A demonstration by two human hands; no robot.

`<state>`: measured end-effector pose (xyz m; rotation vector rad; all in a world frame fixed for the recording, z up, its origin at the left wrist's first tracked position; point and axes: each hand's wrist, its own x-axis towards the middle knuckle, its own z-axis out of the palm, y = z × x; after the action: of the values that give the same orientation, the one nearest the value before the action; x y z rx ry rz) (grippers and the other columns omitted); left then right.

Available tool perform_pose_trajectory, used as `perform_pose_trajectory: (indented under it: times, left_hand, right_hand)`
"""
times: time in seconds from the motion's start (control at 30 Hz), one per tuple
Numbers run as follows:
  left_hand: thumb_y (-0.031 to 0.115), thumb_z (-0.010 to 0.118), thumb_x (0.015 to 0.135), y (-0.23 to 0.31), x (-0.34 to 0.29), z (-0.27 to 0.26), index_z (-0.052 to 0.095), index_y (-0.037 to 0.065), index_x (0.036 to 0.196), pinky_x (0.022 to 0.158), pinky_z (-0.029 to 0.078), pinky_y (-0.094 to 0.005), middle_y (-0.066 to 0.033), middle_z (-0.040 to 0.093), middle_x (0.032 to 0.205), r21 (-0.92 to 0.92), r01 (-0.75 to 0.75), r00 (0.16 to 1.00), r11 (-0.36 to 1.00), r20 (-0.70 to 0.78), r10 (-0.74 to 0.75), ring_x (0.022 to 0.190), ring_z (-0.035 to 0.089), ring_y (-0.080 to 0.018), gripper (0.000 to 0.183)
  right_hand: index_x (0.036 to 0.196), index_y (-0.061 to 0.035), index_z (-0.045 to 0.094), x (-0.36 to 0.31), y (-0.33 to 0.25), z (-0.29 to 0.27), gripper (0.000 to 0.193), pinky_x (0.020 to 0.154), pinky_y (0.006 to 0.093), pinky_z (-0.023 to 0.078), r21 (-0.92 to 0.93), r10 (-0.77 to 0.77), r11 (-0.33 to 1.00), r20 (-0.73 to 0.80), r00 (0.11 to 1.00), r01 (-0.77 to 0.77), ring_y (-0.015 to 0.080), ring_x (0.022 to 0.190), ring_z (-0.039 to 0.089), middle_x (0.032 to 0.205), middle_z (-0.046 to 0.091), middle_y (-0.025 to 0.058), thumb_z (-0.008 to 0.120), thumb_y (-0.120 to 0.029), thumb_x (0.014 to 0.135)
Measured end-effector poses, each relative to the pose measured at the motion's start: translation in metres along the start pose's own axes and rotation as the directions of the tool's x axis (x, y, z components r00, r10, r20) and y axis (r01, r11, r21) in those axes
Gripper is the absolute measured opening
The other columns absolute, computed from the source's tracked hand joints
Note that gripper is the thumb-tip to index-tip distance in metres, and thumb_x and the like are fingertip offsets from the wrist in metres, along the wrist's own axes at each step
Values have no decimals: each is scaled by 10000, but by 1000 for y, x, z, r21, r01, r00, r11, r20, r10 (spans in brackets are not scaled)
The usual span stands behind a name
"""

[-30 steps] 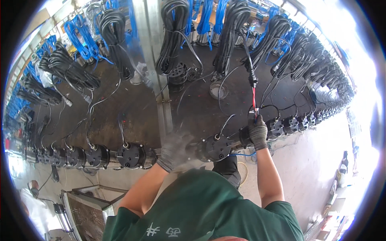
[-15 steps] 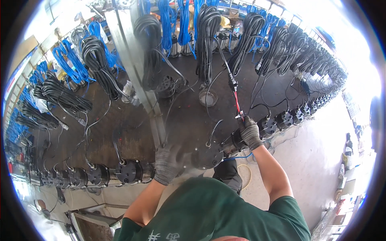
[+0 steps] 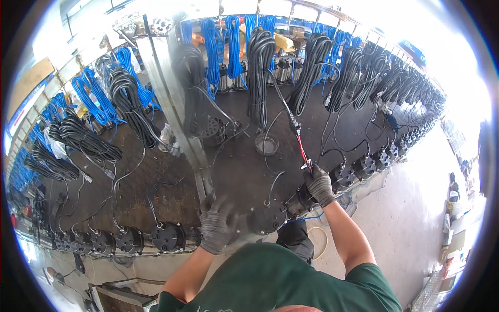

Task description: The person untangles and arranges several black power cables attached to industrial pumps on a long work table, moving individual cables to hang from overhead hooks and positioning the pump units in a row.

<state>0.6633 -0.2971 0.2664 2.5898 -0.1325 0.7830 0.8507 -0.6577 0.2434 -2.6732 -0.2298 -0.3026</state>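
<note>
Both my hands wear grey knit gloves. My right hand [image 3: 319,188] is closed on thin red and dark wires [image 3: 302,150], beside the row of round black motor housings. The wires run up to a dark connector [image 3: 294,125] on a black cable that leads to a hanging coil [image 3: 261,73]. My left hand [image 3: 215,228] is at the bench's near edge by the foot of a metal post [image 3: 196,161], fingers apart and apparently holding nothing; that area is hazy. Between my hands sits a black motor housing [image 3: 268,217] with a short cable standing from it.
A small round dish [image 3: 267,145] stands on the dark bench top [image 3: 239,166]. More black motor housings [image 3: 168,237] line the near edge. Black cable coils [image 3: 88,135] and blue coils [image 3: 210,54] hang along the far side. A wooden-framed box [image 3: 122,296] is at lower left.
The whole view has tilted, so the bench appears lower. My left hand's fingers have spread. My right hand keeps hold of the wires.
</note>
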Motion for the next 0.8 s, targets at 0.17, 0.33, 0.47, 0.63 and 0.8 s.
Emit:
perform_pose_trajectory:
  times: [0.17, 0.33, 0.47, 0.63, 0.8]
  left_hand:
    - [169, 829, 753, 23, 12, 5, 680, 140, 1187, 1111, 392, -595, -105, 560, 1421, -178, -179, 982, 967, -96, 164, 1360, 462, -436, 460]
    - [212, 814, 783, 68, 37, 33, 684, 118, 1159, 1103, 416, -598, -127, 564, 1403, -378, -258, 951, 889, 62, 303, 1354, 479, -412, 409]
    - [293, 725, 903, 90, 55, 57, 704, 45, 1218, 1106, 467, -524, -158, 635, 1353, -277, -339, 897, 899, 194, 398, 1367, 520, -392, 401]
    - [352, 685, 901, 107, 67, 83, 747, 76, 1157, 1081, 470, -539, -164, 667, 1302, -127, -326, 757, 937, 558, 339, 1301, 567, -390, 382]
    - [367, 698, 880, 103, 62, 95, 758, 91, 1071, 977, 518, -561, -138, 703, 1090, -69, -406, 805, 911, 446, 392, 1134, 633, -346, 341]
  right_hand:
    - [1231, -97, 666, 4, 5, 7, 361, 790, 536, 555, 132, 71, 989, 7, 997, -71, 451, 910, 703, 950, 736, 228, 683, -299, 931]
    - [1178, -79, 666, 7, 20, 19, 326, 794, 523, 556, 89, 36, 995, 14, 999, -37, 451, 914, 698, 951, 732, 221, 672, -266, 911]
    - [1135, -65, 661, 5, 27, 21, 303, 789, 512, 556, 25, 24, 999, 21, 999, -25, 445, 911, 696, 947, 727, 217, 668, -241, 889]
    - [992, -41, 653, 2, 23, 16, 204, 686, 496, 522, 44, -43, 998, -50, 998, 45, 462, 826, 680, 847, 694, 235, 675, -237, 939]
    - [1050, -34, 646, 5, 20, 14, 299, 733, 539, 533, 26, -8, 1000, 18, 1000, 7, 464, 833, 687, 865, 703, 251, 669, -287, 891]
